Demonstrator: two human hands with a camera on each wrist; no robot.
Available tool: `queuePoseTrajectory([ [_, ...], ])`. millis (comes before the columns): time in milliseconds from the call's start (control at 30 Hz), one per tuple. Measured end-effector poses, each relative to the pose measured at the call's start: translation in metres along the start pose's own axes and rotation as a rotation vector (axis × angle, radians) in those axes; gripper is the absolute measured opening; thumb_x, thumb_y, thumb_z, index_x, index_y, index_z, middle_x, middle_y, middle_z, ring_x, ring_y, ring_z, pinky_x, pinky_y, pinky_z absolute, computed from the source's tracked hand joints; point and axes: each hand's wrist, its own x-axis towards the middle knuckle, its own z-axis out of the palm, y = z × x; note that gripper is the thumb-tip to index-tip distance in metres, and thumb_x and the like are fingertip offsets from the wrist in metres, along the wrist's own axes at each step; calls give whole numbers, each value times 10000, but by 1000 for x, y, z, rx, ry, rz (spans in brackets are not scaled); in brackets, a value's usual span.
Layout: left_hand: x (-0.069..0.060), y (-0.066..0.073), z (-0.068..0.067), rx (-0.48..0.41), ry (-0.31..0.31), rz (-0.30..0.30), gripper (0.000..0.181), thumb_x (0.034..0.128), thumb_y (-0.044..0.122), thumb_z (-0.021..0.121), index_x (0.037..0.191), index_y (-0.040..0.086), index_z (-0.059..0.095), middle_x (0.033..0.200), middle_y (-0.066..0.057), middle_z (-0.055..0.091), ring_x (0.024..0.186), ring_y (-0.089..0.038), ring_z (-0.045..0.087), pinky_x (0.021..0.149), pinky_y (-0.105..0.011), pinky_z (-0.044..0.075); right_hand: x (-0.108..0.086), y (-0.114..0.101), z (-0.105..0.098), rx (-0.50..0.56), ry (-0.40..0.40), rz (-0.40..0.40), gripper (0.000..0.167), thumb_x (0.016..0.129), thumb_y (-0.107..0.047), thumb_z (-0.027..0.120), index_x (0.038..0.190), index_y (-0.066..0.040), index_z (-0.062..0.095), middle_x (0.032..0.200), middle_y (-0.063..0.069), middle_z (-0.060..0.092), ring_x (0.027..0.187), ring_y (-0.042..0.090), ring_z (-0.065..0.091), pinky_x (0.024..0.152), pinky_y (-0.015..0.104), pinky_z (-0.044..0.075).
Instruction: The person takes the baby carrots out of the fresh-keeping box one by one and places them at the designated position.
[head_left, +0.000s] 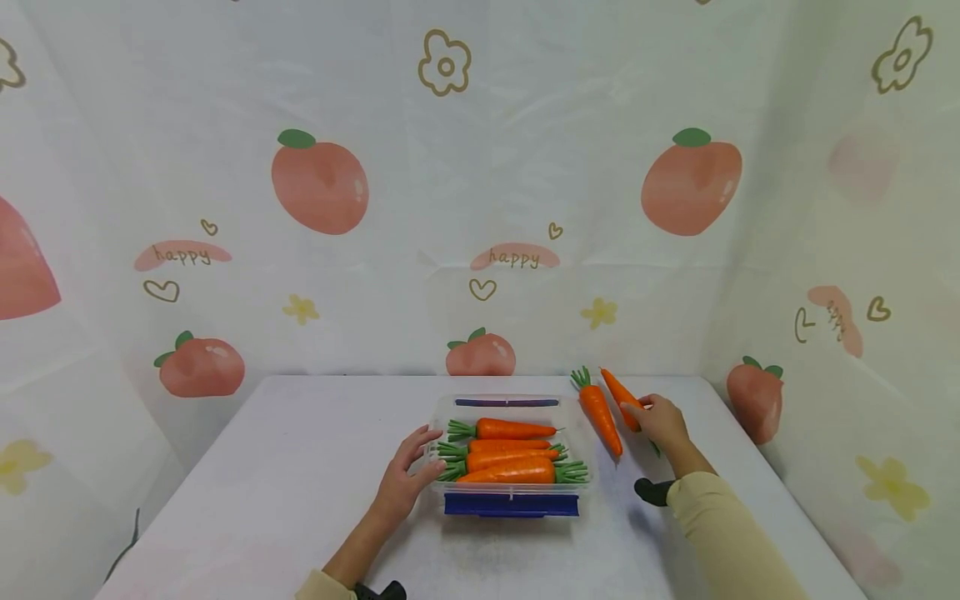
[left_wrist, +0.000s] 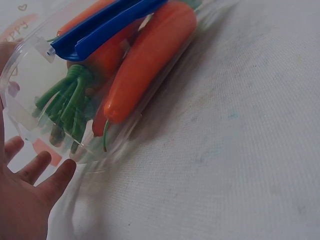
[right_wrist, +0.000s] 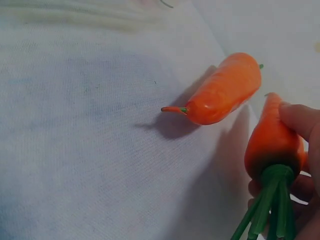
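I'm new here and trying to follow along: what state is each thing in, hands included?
Clear box: open on top, carrots inside.
Front blue latch: unfastened.
Carrots in the box: lying side by side.
Loose carrot: lying on the table, not held.
Held carrot: in the right hand's grip.
Right hand: fingers curled around that carrot.
Left hand: fingers spread, beside the box.

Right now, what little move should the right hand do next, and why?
Probably move the orange, green-stalked carrot toward the clear plastic, blue-clasped box: the right hand grips that carrot, similar orange carrots lie in the box, and the left hand is beside it.
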Motion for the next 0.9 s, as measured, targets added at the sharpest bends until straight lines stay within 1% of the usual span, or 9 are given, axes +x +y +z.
queuePoseTrajectory([
  [167, 0, 0, 0, -9, 2, 4, 455, 922, 254, 652, 1364, 209, 553, 1543, -126, 320, 1312, -441, 395, 1050, -661, 269, 2, 2, 1, -52, -31, 4, 536, 926, -356, 625, 1167, 115, 534, 982, 205, 591, 894, 331, 528, 754, 396, 477],
  [300, 0, -1, 0, -22, 5, 0, 455, 918, 255, 658, 1360, 210, 555, 1542, -122, 321, 1311, -437, 397, 1053, -663, 260, 4, 3, 3, -90, -40, -6, 549, 923, -357, 630, 1162, 129, 540, 998, 222, 601, 903, 338, 544, 783, 422, 486],
  [433, 0, -2, 1, -28, 12, -9, 464, 919, 240, 657, 1368, 195, 547, 1544, -119, 319, 1313, -434, 394, 1054, -665, 258, 4, 0, 4, -95, -63, 15, 550, 919, -345, 636, 1160, 138, 531, 1016, 239, 600, 918, 349, 550, 806, 446, 492],
  [567, 1, -2, 2, -14, 27, -19, 464, 924, 191, 644, 1375, 160, 538, 1541, -135, 319, 1309, -446, 393, 1051, -669, 258, 3, -2, 5, -101, -81, 28, 528, 915, -334, 639, 1137, 133, 530, 984, 225, 597, 892, 339, 550, 785, 432, 498],
  [667, 2, -2, 4, 7, 32, -26, 461, 932, 160, 626, 1381, 130, 527, 1541, -152, 313, 1309, -458, 387, 1049, -673, 256, 2, -2, 4, -109, -80, 15, 525, 915, -340, 638, 1123, 131, 535, 969, 220, 599, 875, 335, 551, 768, 421, 498],
  [733, 2, -1, 4, 14, 32, -27, 459, 935, 154, 620, 1383, 124, 524, 1541, -156, 312, 1309, -460, 385, 1049, -673, 256, 1, -2, 3, -113, -81, 10, 530, 918, -349, 631, 1130, 129, 536, 982, 222, 601, 887, 336, 552, 778, 426, 496],
  [900, 1, -3, 2, -11, 26, -20, 465, 926, 198, 643, 1377, 163, 537, 1542, -135, 319, 1309, -444, 396, 1050, -665, 265, -1, -5, -6, -113, -81, -11, 525, 926, -343, 602, 1151, 126, 533, 1051, 252, 597, 951, 367, 547, 840, 470, 482],
])
